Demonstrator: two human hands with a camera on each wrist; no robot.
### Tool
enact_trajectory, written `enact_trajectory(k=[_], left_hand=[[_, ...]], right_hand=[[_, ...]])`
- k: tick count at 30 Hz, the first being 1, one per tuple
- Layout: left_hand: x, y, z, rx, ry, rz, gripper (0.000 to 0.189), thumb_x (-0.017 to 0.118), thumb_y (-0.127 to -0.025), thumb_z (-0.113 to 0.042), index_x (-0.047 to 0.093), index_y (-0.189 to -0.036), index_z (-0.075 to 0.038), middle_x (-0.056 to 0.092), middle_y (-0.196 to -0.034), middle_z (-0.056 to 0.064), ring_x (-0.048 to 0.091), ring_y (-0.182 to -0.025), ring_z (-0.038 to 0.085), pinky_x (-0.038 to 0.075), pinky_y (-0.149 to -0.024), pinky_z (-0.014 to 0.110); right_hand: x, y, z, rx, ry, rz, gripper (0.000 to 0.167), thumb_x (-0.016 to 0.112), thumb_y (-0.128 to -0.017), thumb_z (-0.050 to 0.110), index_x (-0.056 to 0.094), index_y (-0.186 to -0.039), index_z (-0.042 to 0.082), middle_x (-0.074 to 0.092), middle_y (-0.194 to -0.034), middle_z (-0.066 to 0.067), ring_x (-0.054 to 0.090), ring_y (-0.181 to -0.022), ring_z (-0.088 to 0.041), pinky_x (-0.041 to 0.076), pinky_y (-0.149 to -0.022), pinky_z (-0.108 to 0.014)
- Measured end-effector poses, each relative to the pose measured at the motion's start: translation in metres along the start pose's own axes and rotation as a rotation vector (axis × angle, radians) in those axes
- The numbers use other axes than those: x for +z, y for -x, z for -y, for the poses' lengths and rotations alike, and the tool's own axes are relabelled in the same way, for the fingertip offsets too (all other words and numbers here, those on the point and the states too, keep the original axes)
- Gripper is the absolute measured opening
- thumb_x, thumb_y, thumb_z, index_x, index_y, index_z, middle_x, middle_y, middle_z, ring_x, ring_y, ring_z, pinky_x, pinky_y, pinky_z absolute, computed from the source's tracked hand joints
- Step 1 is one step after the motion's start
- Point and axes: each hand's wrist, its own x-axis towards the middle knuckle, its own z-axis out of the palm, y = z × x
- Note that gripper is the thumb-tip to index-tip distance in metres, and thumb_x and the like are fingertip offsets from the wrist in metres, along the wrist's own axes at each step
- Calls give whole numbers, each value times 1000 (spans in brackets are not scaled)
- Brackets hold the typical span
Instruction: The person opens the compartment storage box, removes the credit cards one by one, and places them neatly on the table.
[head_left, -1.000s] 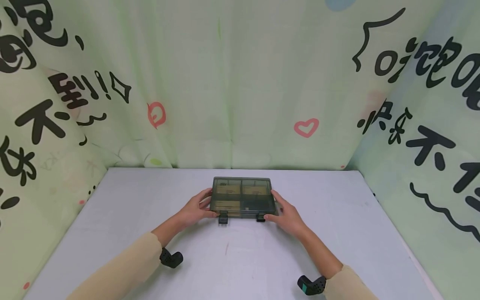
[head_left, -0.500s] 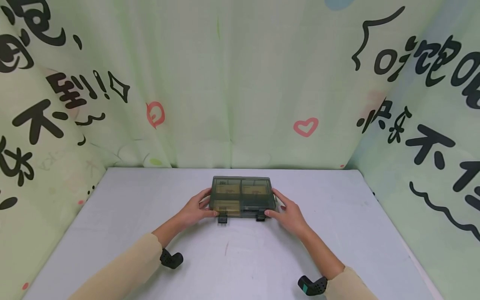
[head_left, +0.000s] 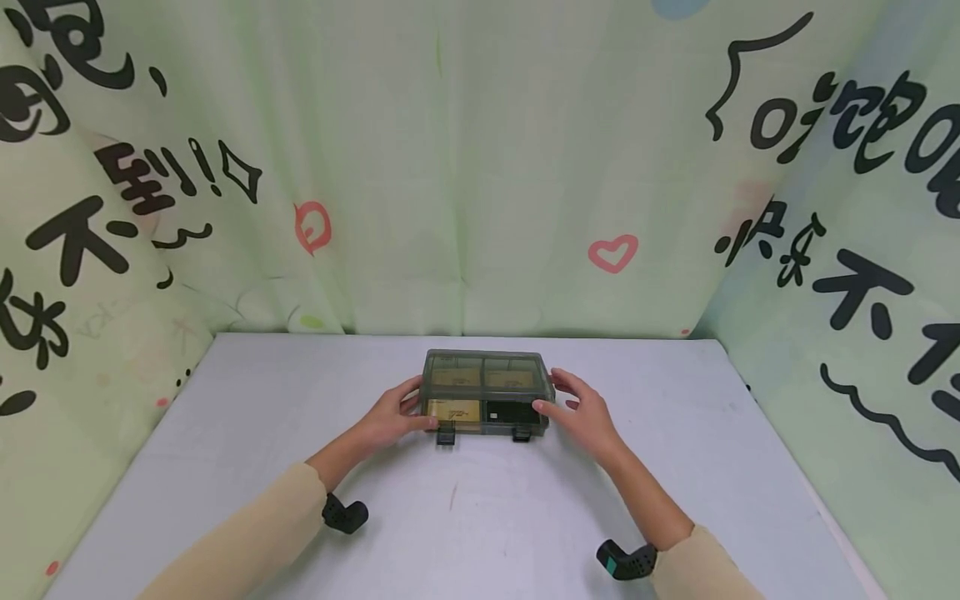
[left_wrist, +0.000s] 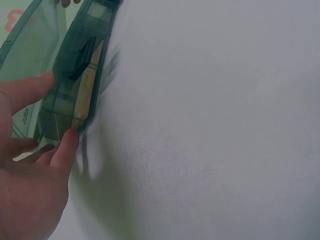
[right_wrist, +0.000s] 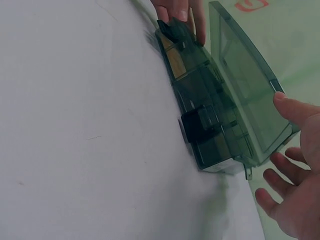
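Note:
A dark translucent plastic storage box [head_left: 504, 429] with compartments stands on the white table, its see-through lid [head_left: 517, 362] raised at an angle. Yellowish flat pieces [head_left: 453, 410] and a black item [head_left: 510, 412] show in its compartments. Two dark latches [right_wrist: 200, 122] are on the front side. My left hand [head_left: 388, 417] holds the box's left end, thumb at the front corner and fingers behind. My right hand [head_left: 587, 417] is at the right end; its thumb [right_wrist: 287, 102] lies on the lid's edge, with the other fingers bent near the lid's side.
The white tabletop [head_left: 480, 517] spreads around the box. Behind and at both sides hangs a pale green curtain [head_left: 465, 167] with black lettering and red drawings. Each wrist wears a black camera [head_left: 345, 512].
The lid has come up from the box's front edge, and the contents in front now show uncovered. The right thumb has risen with it; the left hand has barely moved.

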Motion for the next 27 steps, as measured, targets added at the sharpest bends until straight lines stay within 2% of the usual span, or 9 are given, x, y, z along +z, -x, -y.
enact_trajectory(k=[5, 9, 14, 20, 27], left_hand=[[0, -1, -1, -5, -12, -4, 91, 78, -79, -4, 26, -153, -11, 25, -160, 13, 30, -145, 32, 39, -110, 45], [0, -2, 1, 3, -33, -9, 92, 78, -79, -4, 26, -153, -10, 26, -159, 14, 31, -145, 32, 40, -109, 44], [-1, -3, 3, 11, -100, -24, 91, 79, -79, -9, 27, -153, -9, 27, -159, 11, 35, -143, 30, 42, -108, 41], [-3, -2, 3, 14, -154, -26, 88, 80, -79, -13, 31, -152, -10, 31, -158, 10, 39, -141, 28, 42, -108, 41], [-5, 0, 2, 29, -196, -26, 87, 80, -79, -17, 33, -151, -10, 34, -156, 12, 41, -140, 28, 42, -108, 41]], right_hand=[[-2, -4, 6, 11, -30, -20, 66, 72, -87, 30, 45, -142, 5, 50, -144, -15, 46, -134, -30, 39, -111, -46], [-4, -5, 15, 62, -118, -32, 63, 71, -89, 30, 46, -142, 6, 50, -144, -15, 46, -135, -29, 41, -110, -44], [-7, -8, 25, 118, -227, -33, 60, 60, -96, 38, 43, -145, 7, 48, -146, -15, 47, -135, -28, 39, -112, -43], [-10, -14, 27, 92, -292, -20, 57, 51, -101, 34, 38, -148, 5, 44, -150, -15, 45, -137, -28, 37, -113, -42], [-11, -22, 25, 56, -267, 1, 54, 49, -102, 31, 37, -149, 9, 42, -152, -10, 42, -139, -26, 36, -114, -43]])
